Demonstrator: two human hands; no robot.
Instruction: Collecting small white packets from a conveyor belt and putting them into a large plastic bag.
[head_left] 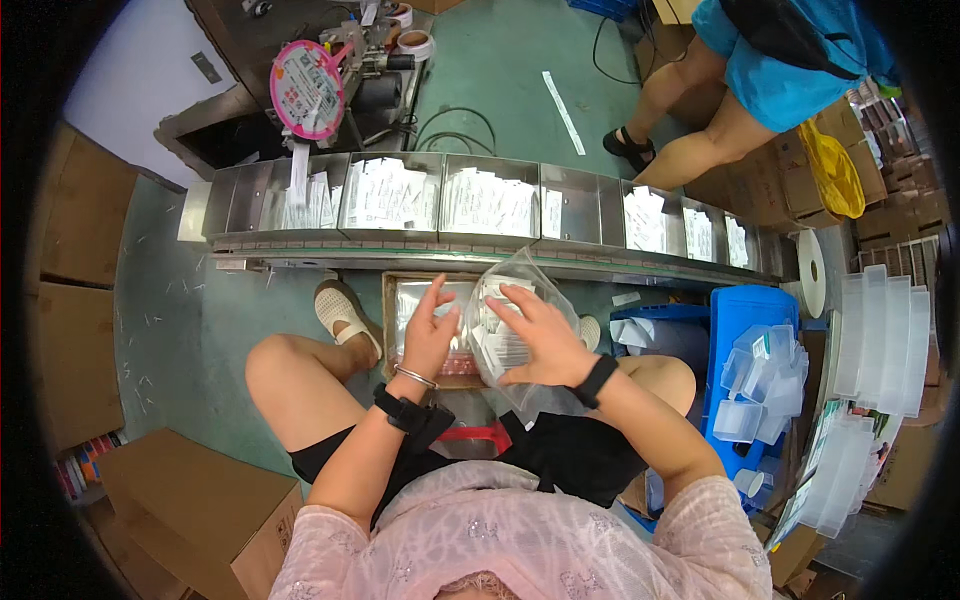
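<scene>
My left hand hovers over an open cardboard box between my knees, its fingers stretched out with nothing seen in them. Beside it, a clear plastic bag filled with small white printed packets leans over the box's right side. My right hand lies against that bag, fingers spread; whether it grips any of the film cannot be made out. Inside the box, clear plastic film and a reddish patterned strip show between my hands.
Just ahead runs a metal trough whose compartments hold white packets. A machine with a pink-rimmed disc stands far left. Blue crates with clear plastic containers are at right. A person in blue stands far right. Cartons lie left.
</scene>
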